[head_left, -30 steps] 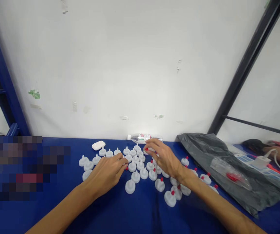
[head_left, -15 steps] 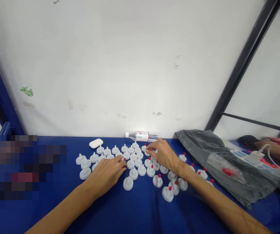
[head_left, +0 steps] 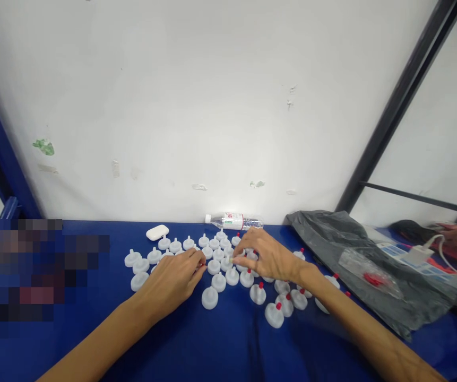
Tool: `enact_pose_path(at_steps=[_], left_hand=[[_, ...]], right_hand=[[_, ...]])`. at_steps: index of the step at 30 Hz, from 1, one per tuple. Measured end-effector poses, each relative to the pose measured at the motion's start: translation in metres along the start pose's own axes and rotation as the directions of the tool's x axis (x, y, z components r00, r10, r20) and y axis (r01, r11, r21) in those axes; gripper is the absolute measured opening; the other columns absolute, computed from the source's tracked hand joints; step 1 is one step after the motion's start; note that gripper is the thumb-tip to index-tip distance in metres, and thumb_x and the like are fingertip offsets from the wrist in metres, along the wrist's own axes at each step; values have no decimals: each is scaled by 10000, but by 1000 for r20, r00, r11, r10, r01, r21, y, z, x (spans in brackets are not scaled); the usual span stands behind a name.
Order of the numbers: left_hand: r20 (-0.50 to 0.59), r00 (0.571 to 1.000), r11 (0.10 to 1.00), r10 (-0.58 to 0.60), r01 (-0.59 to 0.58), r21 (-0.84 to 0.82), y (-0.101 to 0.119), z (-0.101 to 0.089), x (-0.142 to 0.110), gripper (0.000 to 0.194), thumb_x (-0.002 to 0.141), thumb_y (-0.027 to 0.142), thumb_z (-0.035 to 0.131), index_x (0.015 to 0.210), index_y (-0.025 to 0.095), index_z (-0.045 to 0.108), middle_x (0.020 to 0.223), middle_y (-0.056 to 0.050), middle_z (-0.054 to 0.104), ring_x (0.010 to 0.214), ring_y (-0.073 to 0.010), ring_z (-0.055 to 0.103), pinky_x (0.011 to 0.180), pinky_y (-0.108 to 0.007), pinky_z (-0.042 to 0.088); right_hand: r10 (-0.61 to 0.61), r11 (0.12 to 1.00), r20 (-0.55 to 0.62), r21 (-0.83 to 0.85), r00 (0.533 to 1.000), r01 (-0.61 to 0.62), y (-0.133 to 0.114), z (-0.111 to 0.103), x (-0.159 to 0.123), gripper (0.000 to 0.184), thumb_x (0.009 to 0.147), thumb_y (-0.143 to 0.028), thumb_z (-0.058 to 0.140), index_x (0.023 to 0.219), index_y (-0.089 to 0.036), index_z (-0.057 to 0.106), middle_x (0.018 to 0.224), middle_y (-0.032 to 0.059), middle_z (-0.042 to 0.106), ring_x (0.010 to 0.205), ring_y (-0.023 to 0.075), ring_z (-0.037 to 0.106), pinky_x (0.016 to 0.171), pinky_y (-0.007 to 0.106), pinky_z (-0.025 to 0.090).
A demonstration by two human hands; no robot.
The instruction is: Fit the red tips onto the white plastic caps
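Note:
My left hand (head_left: 177, 275) is closed over the left part of a group of white nozzle caps (head_left: 209, 298). A small red tip shows between its thumb and fingers. Among the caps at the middle is my right hand (head_left: 266, 254), its thumb and forefinger curved and a little apart beside the nozzle of a white cap (head_left: 226, 263). Nothing shows between them. Caps on the left carry bare white nozzles. Those at the right, like one near the front (head_left: 274, 315), wear red tips. My hands and right forearm hide several caps.
A clear plastic bottle (head_left: 234, 220) lies against the wall, and a white oval case (head_left: 157, 232) is at the back left. On the right, a grey plastic bag (head_left: 355, 265) bears a clear pouch (head_left: 371, 276) of red pieces. Beyond are a power strip and another person's hand.
My right hand has moved slightly left and toward me, away from a cap at the back of the group. My left hand stays nearly in place, still closed.

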State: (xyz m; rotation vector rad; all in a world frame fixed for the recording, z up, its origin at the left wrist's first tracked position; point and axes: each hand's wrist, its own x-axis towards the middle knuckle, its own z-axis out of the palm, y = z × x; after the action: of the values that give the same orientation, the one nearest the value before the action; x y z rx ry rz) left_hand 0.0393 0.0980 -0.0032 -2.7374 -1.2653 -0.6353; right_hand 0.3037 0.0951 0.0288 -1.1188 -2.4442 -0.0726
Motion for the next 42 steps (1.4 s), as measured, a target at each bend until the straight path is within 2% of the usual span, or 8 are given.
enact_pose_path(at_steps=[4, 8, 12, 16, 19, 26, 35, 42], left_hand=[[-69, 998, 999, -9, 6, -52, 0, -6, 1, 183, 1012, 267, 443, 1068, 238, 615, 935, -6, 743, 809, -207, 721, 661, -307, 485], [-134, 991, 996, 15, -26, -81, 2, -8, 1, 297, 1034, 255, 371, 1238, 265, 588, 1092, -27, 707, 826, -209, 711, 616, -311, 485], [-184, 983, 988, 22, -50, -144, 5, -7, 0, 274, 1044, 271, 371, 1166, 275, 616, 1089, 0, 719, 902, -185, 713, 690, -293, 511], [-216, 976, 981, -22, -20, -193, 5, -6, -1, 205, 1024, 318, 456, 1098, 261, 639, 977, 8, 763, 820, -186, 730, 698, -301, 516], [-215, 976, 975, -35, -14, -220, 5, -6, -1, 183, 1009, 316, 493, 1079, 260, 653, 918, 16, 775, 753, -178, 732, 653, -286, 509], [-255, 966, 954, 37, -110, -279, 6, -4, 2, 139, 981, 260, 547, 989, 268, 685, 960, 26, 753, 756, -148, 699, 611, -243, 487], [-323, 937, 900, 129, -248, -358, 11, 0, -1, 152, 983, 219, 554, 1003, 228, 704, 934, 23, 784, 739, -105, 716, 568, -162, 509], [-335, 932, 894, 137, -263, -363, 11, -1, -2, 136, 970, 194, 576, 1018, 228, 699, 939, 18, 783, 760, -110, 729, 565, -157, 520]], right_hand=[[-68, 998, 87, -12, 994, 70, -11, 2, -1, 199, 883, -424, 730, 838, -231, 711, 850, 15, 726, 879, 213, 646, 936, 429, 455], [-86, 996, 80, 0, 993, 86, -17, 2, -1, 44, 936, -256, 665, 900, -236, 682, 924, -2, 736, 912, 192, 665, 1010, 424, 417], [-34, 999, 34, -3, 999, 34, -19, 0, -3, 84, 963, -290, 617, 990, -231, 670, 1008, 30, 730, 995, 214, 651, 948, 397, 458], [9, 1000, 98, -11, 995, -8, -17, 5, -4, 246, 890, -409, 726, 1035, -214, 687, 997, 55, 734, 999, 248, 642, 935, 417, 456], [13, 1000, 124, 16, 992, -15, -15, 7, -3, 139, 917, -362, 702, 946, -227, 692, 941, 27, 725, 966, 221, 642, 945, 396, 450], [47, 992, 84, 110, 995, -56, -28, 2, -4, 93, 1012, -289, 522, 1079, -239, 563, 1033, 16, 677, 907, 175, 631, 846, 332, 487], [-96, 995, -33, 36, 995, 97, -42, 9, -4, 110, 966, -295, 609, 1035, -209, 606, 937, 32, 652, 883, 198, 570, 775, 327, 459], [-70, 997, -99, -25, 993, 68, -39, 13, -3, 121, 961, -323, 618, 1010, -212, 631, 929, 25, 687, 858, 198, 580, 785, 346, 463]])
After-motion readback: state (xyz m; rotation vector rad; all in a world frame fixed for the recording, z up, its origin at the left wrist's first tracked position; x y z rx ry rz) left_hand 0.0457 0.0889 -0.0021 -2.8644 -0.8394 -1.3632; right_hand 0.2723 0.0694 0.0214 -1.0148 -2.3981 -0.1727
